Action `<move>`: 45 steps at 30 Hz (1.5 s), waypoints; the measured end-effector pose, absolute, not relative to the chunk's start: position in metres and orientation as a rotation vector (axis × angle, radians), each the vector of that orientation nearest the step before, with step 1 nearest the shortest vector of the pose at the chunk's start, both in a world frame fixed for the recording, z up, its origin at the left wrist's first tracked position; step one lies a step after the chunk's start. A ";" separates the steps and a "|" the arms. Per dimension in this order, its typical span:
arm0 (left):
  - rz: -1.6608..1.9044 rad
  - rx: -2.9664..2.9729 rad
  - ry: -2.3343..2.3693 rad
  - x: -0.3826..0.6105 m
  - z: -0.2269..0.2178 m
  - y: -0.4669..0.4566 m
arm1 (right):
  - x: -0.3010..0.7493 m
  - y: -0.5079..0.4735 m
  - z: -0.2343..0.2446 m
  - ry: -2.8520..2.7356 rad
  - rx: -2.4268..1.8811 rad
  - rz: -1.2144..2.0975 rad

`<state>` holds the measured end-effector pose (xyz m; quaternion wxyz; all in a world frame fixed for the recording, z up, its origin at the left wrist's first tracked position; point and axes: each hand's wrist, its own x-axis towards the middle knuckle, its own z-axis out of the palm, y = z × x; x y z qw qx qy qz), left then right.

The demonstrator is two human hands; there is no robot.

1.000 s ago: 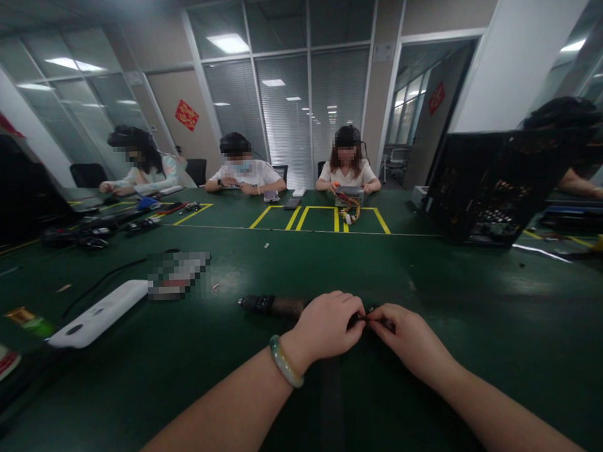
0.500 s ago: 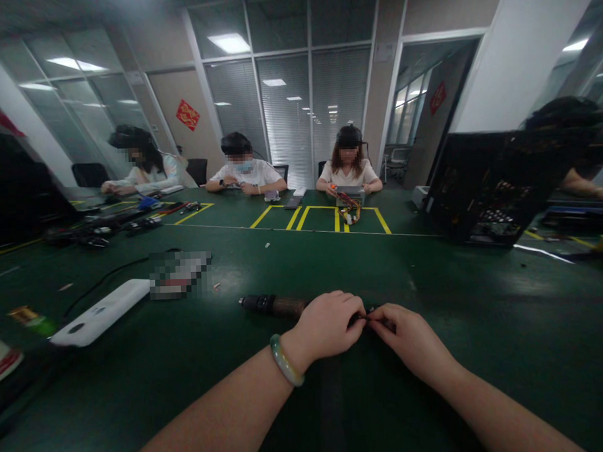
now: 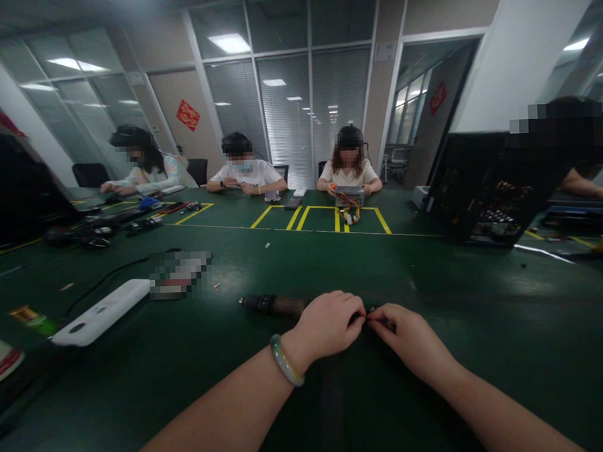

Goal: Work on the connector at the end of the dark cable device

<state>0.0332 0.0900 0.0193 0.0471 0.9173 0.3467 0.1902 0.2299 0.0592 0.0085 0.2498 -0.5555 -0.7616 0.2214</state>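
A dark electric screwdriver [image 3: 287, 307] with a brownish barrel lies crosswise in front of me, its metal tip pointing left. My left hand [image 3: 332, 322], with a green and pale bangle [image 3: 286, 360] on the wrist, is closed around its right part and covers it from view. My right hand [image 3: 401, 331] is also closed, thumb and forefinger pinched right beside my left fingertips. What the pinch holds is too small and too hidden to make out. A bit of something dark shows just above the right fingertips.
On the green table [image 3: 248, 399] a white power strip [image 3: 104, 312] lies to the left, beside a blurred-out flat object [image 3: 182, 275]. Cables [image 3: 104, 226] are heaped farther left. A black computer case [image 3: 493, 186] stands at right. Several people sit across the table, one holding a power supply [image 3: 350, 196].
Both hands stay in the same place, with only a very slight shift at the fingertips. The screwdriver has not visibly moved.
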 end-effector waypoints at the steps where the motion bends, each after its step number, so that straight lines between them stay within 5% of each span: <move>1: 0.578 2.797 1.059 0.033 0.020 0.090 | 0.230 0.059 0.008 -2.074 -1.508 0.610; 45: 0.599 2.797 1.057 0.033 0.019 0.090 | 0.231 0.061 0.005 -2.067 -1.491 0.592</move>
